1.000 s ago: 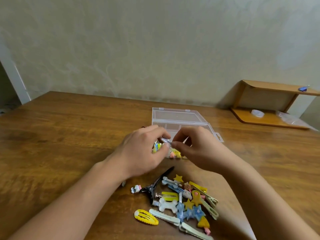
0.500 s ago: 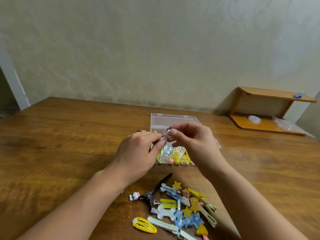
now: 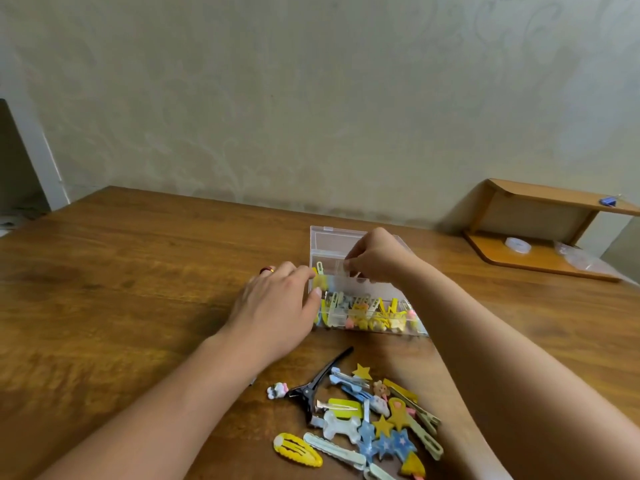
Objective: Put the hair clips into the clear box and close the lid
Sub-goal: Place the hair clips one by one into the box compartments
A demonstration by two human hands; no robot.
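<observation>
The clear box (image 3: 372, 329) stands open mid-table, its lid (image 3: 325, 239) lying back behind it, with several yellow and pale clips inside. My right hand (image 3: 375, 256) hovers over the box's back compartment, fingertips pinched on a small pale hair clip (image 3: 341, 268). My left hand (image 3: 277, 303) rests against the box's left wall, fingers loosely curled, nothing seen in it. A pile of loose hair clips (image 3: 363, 417) lies near me: a black one, stars, a white bone shape, a yellow snap clip (image 3: 297, 449).
A wooden table (image 3: 121, 289) reaches to a pale wall. At the far right stands a small wooden shelf (image 3: 540, 237) with a clear roll and plastic bags on it, a blue item on top.
The hands have separated. My right hand carried the small clip forward and down over the box; my left hand dropped to the box's left side. The view tilted down slightly.
</observation>
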